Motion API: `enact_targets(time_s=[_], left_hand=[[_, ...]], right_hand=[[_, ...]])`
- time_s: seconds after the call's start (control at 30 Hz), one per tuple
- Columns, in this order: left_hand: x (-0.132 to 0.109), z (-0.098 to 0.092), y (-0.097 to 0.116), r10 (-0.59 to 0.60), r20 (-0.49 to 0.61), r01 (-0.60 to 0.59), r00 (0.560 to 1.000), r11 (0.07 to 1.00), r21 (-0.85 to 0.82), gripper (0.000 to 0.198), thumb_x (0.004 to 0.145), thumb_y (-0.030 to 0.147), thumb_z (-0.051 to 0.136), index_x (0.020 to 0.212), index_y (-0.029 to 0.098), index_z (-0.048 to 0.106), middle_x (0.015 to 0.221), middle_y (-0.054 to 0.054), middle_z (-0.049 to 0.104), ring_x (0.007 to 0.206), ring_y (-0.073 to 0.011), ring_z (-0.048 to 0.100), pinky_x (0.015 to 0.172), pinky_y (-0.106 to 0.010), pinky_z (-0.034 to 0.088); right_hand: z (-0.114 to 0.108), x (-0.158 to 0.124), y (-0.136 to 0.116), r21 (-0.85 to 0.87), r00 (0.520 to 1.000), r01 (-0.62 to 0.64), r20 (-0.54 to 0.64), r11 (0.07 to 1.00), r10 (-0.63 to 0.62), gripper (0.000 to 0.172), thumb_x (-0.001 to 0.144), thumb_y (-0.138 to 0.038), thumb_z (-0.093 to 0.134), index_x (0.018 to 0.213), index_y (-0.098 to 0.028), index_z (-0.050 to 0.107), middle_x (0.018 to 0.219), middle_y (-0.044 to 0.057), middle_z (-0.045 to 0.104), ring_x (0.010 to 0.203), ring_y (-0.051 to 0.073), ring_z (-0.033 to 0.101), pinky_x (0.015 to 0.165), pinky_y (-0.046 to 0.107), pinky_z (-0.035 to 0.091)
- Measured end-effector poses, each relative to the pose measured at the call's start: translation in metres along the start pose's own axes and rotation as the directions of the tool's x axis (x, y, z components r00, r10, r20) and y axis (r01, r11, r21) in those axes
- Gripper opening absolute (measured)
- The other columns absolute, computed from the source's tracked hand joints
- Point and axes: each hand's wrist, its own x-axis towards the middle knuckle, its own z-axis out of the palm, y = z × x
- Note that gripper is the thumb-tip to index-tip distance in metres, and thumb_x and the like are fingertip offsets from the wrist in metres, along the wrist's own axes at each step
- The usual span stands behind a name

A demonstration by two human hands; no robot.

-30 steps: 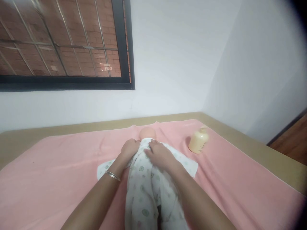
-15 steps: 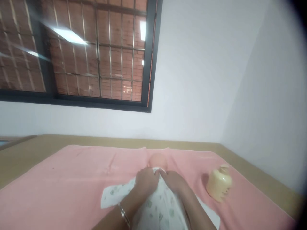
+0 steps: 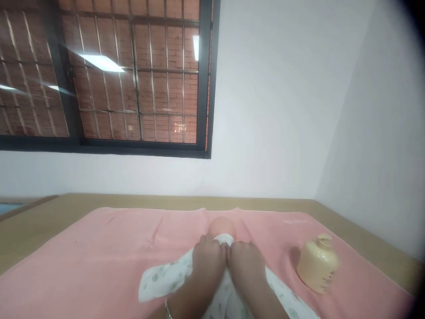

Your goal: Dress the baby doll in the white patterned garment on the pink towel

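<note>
A dark-framed sliding window fills the span from 9 to 12 o'clock, its metal bars set before a red brick wall. A bright white streak of light gleams in the glass at 10 o'clock. A plain white wall stretches toward 2 o'clock, meeting a greyer side wall at 3. The tan tabletop shows its edges at 4 and 8.

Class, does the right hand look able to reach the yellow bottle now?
Likely yes: only pink cloth shows between the right hand and yellow bottle, though that hand must first leave the printed garment.
</note>
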Motion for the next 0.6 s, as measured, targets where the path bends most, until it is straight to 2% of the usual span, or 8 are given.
enact_targets(time_s=[0.1,0.17,0.43,0.5,0.6], left_hand=[[-0.001,0.001,-0.001,0.037,-0.022,-0.037,0.999,0.999,0.003,0.039,0.087,0.026,0.031,0.074,0.016,0.067,0.081,-0.013,0.063,0.084,-0.0241,0.055,0.073,-0.036,0.039],[0.0,0.0,-0.003,0.045,-0.008,-0.045,0.999,0.999,-0.004,0.04,0.087,0.027,0.031,0.074,0.015,0.067,0.079,-0.012,0.063,0.082,-0.0236,0.055,0.074,-0.036,0.039],[0.006,0.003,-0.013,-0.07,0.126,0.082,0.99,0.992,-0.091,0.048,0.087,0.042,0.029,0.08,0.013,0.067,0.083,-0.012,0.065,0.079,-0.0221,0.058,0.068,-0.032,0.037],[0.005,0.005,-0.014,-0.072,0.098,0.083,0.993,0.99,-0.112,0.046,0.086,0.041,0.03,0.079,0.013,0.066,0.082,-0.011,0.065,0.079,-0.0217,0.058,0.068,-0.032,0.036],[0.002,0.007,-0.011,-0.085,-0.019,0.08,0.996,0.984,-0.159,0.039,0.085,0.036,0.033,0.078,0.014,0.064,0.081,-0.009,0.064,0.08,-0.0207,0.056,0.072,-0.031,0.036]], right_hand=[[0.003,0.003,0.008,0.153,0.997,-0.067,0.039,0.986,0.061,0.05,0.092,-0.043,0.024,0.08,-0.017,0.066,0.082,0.014,0.065,0.073,0.024,0.061,0.063,0.032,0.04],[0.004,0.005,0.013,0.23,0.995,-0.081,0.076,0.97,0.065,0.052,0.091,-0.05,0.024,0.084,-0.018,0.065,0.085,0.013,0.065,0.074,0.023,0.061,0.061,0.031,0.039],[0.003,0.002,0.008,0.184,0.995,-0.092,0.065,0.979,0.081,0.054,0.09,-0.051,0.023,0.084,-0.018,0.064,0.086,0.014,0.065,0.076,0.025,0.06,0.064,0.033,0.039],[0.003,0.002,0.006,0.159,0.996,-0.082,0.055,0.984,0.074,0.053,0.091,-0.05,0.023,0.084,-0.017,0.064,0.085,0.014,0.065,0.077,0.025,0.06,0.064,0.033,0.04],[0.004,0.002,0.003,0.103,0.996,-0.08,0.036,0.992,0.076,0.052,0.092,-0.045,0.022,0.084,-0.016,0.065,0.084,0.015,0.065,0.079,0.025,0.061,0.068,0.033,0.04]])
